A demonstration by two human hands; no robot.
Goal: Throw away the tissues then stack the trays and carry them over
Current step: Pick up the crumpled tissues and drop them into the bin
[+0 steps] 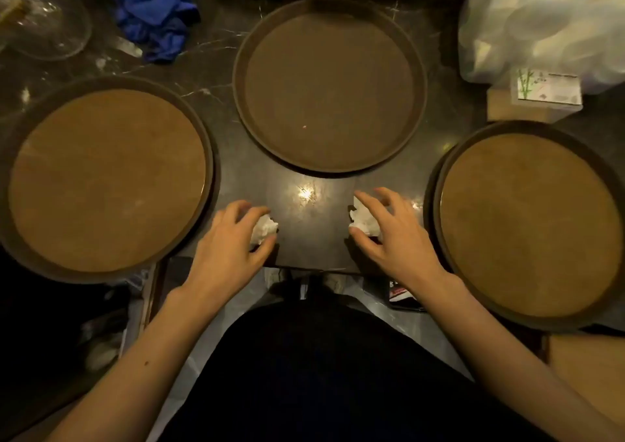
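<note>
Three round brown trays lie on a dark marble table: the left tray, the middle tray farther back, and the right tray, which seems to rest on another tray. Near the table's front edge, my left hand curls around a crumpled white tissue. My right hand curls around a second crumpled tissue. Both tissues sit between the left and right trays, low over the tabletop.
A blue cloth lies at the back left beside clear glassware. A clear plastic bag and a small carton stand at the back right. My dark trousers and the floor show below the table edge.
</note>
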